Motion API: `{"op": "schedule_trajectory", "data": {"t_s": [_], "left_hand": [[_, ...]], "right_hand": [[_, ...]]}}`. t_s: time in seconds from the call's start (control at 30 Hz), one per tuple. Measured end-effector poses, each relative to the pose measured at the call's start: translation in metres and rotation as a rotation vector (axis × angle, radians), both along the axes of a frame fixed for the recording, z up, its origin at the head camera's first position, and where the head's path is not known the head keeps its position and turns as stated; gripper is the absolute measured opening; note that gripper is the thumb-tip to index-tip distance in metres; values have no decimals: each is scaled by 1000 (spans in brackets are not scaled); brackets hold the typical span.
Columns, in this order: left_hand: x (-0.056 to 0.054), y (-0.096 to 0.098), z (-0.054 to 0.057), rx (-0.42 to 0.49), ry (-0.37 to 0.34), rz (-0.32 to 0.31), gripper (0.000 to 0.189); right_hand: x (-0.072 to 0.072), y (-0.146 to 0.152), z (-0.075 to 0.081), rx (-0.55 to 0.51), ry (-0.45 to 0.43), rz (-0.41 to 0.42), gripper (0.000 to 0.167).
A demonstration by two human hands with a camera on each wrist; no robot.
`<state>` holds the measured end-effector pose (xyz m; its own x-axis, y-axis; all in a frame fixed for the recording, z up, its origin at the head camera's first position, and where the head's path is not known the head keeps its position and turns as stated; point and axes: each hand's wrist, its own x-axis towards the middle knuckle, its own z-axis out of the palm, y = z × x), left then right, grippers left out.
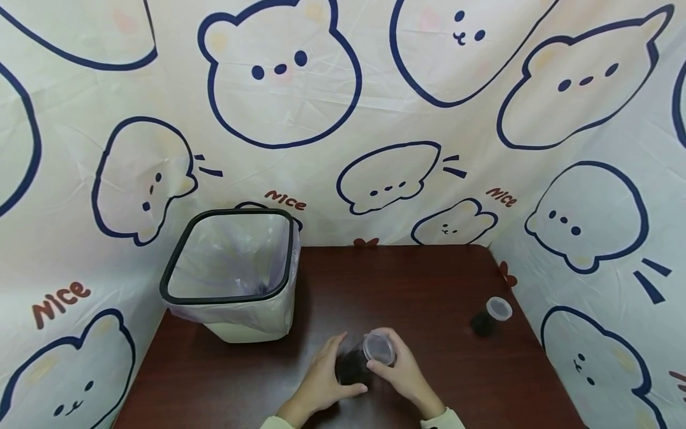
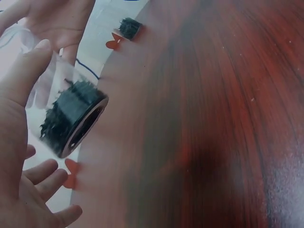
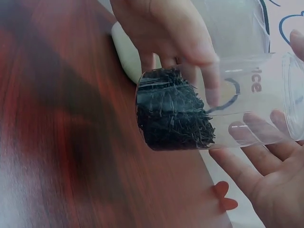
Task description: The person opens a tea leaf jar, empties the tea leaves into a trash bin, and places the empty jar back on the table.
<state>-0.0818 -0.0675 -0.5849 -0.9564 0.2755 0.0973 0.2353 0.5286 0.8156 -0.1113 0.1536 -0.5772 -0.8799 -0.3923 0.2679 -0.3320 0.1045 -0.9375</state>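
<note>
Jar (image 1: 354, 364) is held off the bench (image 1: 396, 286), near its front edge and between the two hands, lying at a slant with base toward the left and lid (image 1: 379, 347) toward the right. Lid is on; the wall is clear, and dark shreds (image 3: 173, 111) are heaped in the base end. Right hand (image 1: 404, 372) grips the lid end, thumb on one side and fingers (image 3: 240, 173) on the other, these fanned apart along the wall. Left hand (image 1: 323, 374) stands round the base end with its fingers spread; its thumb lies alongside the wall, but whether it presses there I cannot tell. Second jar (image 1: 485, 320) stands upright near the right edge of the bench, well apart from the hands, also lidded and with dark contents low down. Bin (image 1: 246, 330) sits on the left part of the bench, pale with a dark rim, lined with a translucent bag (image 1: 230, 262) that folds out over the top. Pale sleeves (image 1: 445, 420) show at both wrists. Behind and at the sides hangs a sheet (image 1: 278, 119) printed with blue animal outlines and the word "Nice".
</note>
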Motion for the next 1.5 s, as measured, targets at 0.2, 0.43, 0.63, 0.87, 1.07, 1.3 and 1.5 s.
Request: {"op": "schedule_trajectory", "data": {"t_s": [0.2, 0.43, 0.63, 0.87, 1.07, 1.3, 1.5], "left_hand": [[-1, 5, -1, -4, 5, -20, 111], [-1, 8, -2, 29, 34, 20, 113], [1, 8, -1, 39, 29, 36, 114], [3, 7, 1, 83, -32, 6, 116], [3, 7, 1, 119, -55, -16, 111], [3, 7, -2, 154, -55, -18, 103], [3, 6, -2, 189, -68, -8, 70]], "right_hand": [[5, -9, 6, -25, -16, 34, 49], [10, -16, 9, -87, -8, 63, 51], [12, -20, 8, -107, 3, 47, 51], [13, -20, 6, -105, 8, 45, 49], [12, -19, 6, -86, -63, 24, 52], [12, -22, 9, -104, -122, 9, 61], [13, -25, 10, -171, -89, 1, 60]]}}
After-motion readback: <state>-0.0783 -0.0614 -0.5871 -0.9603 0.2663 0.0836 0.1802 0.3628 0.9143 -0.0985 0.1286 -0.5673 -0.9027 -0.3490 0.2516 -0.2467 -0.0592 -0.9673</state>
